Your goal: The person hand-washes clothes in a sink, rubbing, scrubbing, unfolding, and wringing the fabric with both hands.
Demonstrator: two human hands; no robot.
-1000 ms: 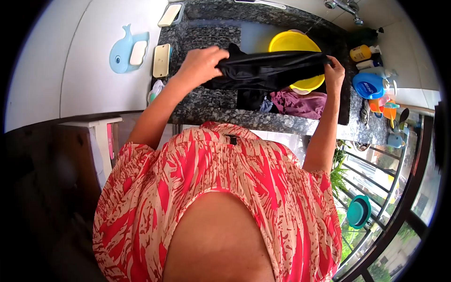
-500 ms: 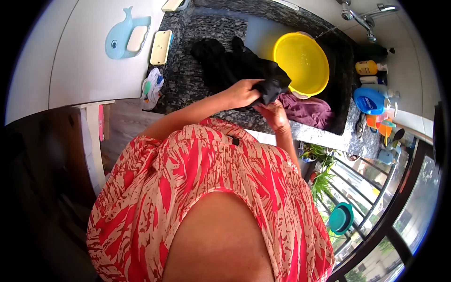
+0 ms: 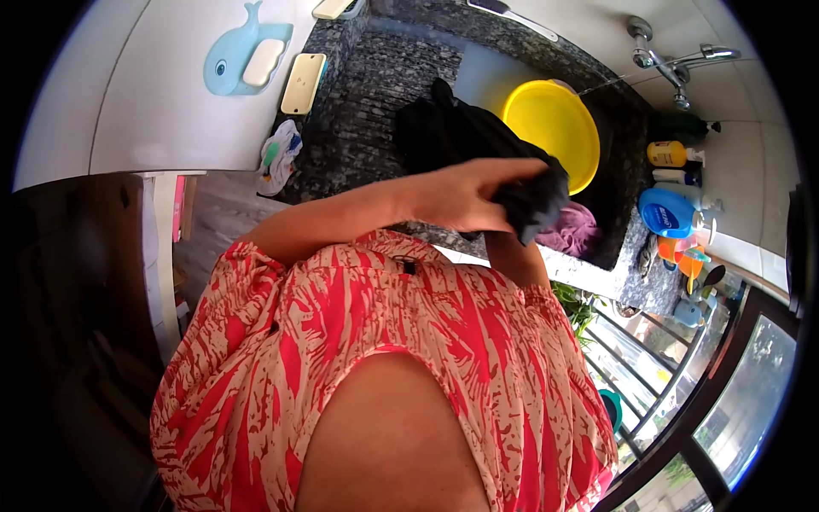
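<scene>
A wet-looking black cloth lies bunched over the ridged stone of the sink, and one end is lifted toward me. My left hand is closed round that raised end, thumb and fingers pinching it. My right hand is hidden behind the cloth and the left hand; only its forearm shows below. A purple cloth rests in a crumpled heap just right of my hands. Beyond it stands a yellow basin, partly covered by the black cloth, with a thin stream of water running toward it from the tap.
A dark stone sink surrounds the work. On the left are a blue whale soap dish, a cream soap bar and a crumpled plastic wrapper. A brush lies at the back. Bottles, including a blue one, line the right ledge.
My left hand has moved right and toward me, pulling the black cloth along. My right hand, visible before at the cloth, is now hidden behind it. The camera view has shifted slightly.
</scene>
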